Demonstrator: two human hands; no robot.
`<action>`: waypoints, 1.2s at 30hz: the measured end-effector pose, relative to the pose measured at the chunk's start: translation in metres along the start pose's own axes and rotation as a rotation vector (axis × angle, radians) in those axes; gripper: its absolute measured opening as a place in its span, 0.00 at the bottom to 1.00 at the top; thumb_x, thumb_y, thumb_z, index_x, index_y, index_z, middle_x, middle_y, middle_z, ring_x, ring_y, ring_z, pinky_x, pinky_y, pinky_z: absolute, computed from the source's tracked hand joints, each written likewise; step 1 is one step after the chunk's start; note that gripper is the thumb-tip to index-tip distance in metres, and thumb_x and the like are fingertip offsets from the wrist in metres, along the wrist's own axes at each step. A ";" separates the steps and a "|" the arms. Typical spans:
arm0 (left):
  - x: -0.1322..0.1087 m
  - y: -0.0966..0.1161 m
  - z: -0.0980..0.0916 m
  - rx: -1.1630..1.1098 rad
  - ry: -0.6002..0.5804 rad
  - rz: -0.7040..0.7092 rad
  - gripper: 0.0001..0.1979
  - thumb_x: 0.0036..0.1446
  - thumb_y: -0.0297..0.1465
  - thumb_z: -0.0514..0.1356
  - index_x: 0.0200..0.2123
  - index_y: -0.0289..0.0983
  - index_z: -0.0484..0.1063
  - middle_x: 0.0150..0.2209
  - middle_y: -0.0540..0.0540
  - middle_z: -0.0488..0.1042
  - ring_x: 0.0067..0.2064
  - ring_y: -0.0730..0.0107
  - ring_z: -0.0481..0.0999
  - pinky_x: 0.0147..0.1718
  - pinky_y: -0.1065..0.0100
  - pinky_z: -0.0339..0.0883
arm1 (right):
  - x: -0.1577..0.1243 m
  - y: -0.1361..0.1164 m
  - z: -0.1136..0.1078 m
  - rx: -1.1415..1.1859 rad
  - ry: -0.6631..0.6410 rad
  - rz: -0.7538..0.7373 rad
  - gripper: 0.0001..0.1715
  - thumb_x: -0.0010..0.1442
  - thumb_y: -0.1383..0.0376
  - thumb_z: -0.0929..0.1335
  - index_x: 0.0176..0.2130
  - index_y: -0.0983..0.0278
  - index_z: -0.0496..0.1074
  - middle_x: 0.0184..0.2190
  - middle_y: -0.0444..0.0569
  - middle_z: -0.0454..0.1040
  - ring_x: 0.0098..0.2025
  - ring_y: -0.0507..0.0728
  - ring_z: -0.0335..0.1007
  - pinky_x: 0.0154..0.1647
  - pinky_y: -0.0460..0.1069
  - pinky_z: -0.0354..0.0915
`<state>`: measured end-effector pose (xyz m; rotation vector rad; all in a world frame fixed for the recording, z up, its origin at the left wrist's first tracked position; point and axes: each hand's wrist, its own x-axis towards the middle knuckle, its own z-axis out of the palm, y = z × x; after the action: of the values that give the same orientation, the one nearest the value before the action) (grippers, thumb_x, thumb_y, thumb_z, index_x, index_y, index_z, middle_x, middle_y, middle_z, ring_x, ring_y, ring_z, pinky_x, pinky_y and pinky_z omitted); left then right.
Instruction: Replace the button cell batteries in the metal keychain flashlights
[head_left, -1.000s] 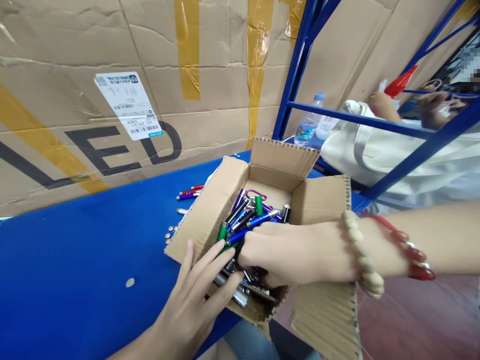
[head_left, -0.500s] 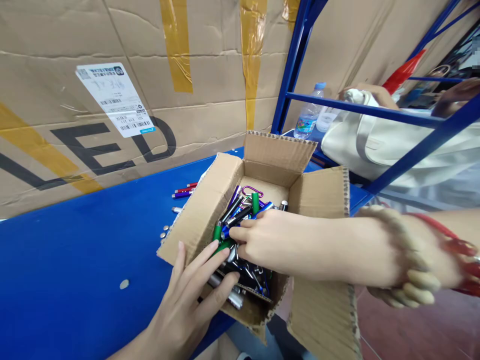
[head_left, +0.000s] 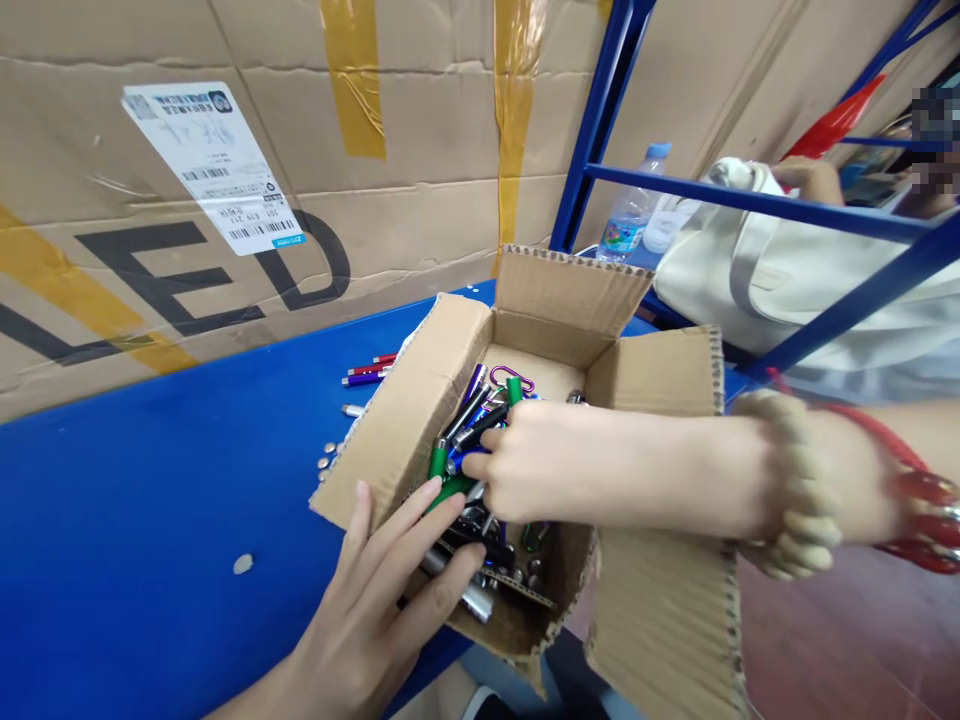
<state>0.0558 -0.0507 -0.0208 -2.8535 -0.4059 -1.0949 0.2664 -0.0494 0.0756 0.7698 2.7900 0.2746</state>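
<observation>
An open cardboard box (head_left: 405,410) holds a jumble of slim metal tubes like mini flashlights, among them a green tube (head_left: 514,390), a black tube (head_left: 480,428) and a purple carabiner (head_left: 513,379). Over the box's near left edge lies my left hand (head_left: 390,580), open with fingers spread, its fingertips at another green tube (head_left: 451,490). Into the middle of the pile reaches my right hand (head_left: 517,460), its fingers curled down; what they grip is hidden. A silver tube (head_left: 475,602) lies under my left thumb.
The box stands on a blue tabletop (head_left: 150,520) with a loose coin-like disc (head_left: 244,564), small round cells (head_left: 324,462) and red and purple tubes (head_left: 366,375). Behind rises a large taped carton (head_left: 420,220). At right are a blue frame (head_left: 750,205), a water bottle (head_left: 630,215) and a white bag (head_left: 810,275).
My right hand has shifted slightly within the pile, uncovering more of the box floor near the front right corner. My left hand stays almost in place. The view has moved a little.
</observation>
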 end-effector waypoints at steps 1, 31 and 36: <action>0.000 0.000 0.000 -0.012 -0.004 -0.001 0.14 0.62 0.26 0.52 0.49 0.40 0.70 0.57 0.43 0.65 0.62 0.57 0.58 0.61 0.40 0.37 | -0.001 0.003 0.003 -0.026 0.024 0.023 0.15 0.56 0.78 0.63 0.22 0.64 0.69 0.27 0.46 0.73 0.25 0.51 0.65 0.22 0.50 0.47; 0.005 0.008 -0.003 -0.058 -0.026 -0.050 0.16 0.60 0.19 0.49 0.47 0.35 0.70 0.50 0.42 0.73 0.61 0.61 0.60 0.62 0.43 0.37 | 0.001 0.002 -0.020 0.003 -0.117 0.208 0.10 0.58 0.76 0.63 0.33 0.67 0.73 0.32 0.51 0.73 0.33 0.54 0.71 0.23 0.47 0.54; 0.004 0.007 -0.001 -0.048 -0.001 -0.040 0.15 0.61 0.20 0.48 0.45 0.34 0.70 0.47 0.43 0.74 0.60 0.62 0.62 0.63 0.44 0.35 | 0.002 -0.006 -0.002 -0.017 -0.055 0.006 0.11 0.58 0.75 0.65 0.26 0.67 0.72 0.30 0.49 0.72 0.34 0.55 0.68 0.27 0.48 0.57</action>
<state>0.0603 -0.0564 -0.0171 -2.8995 -0.4444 -1.1252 0.2615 -0.0533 0.0757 0.7700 2.7312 0.2735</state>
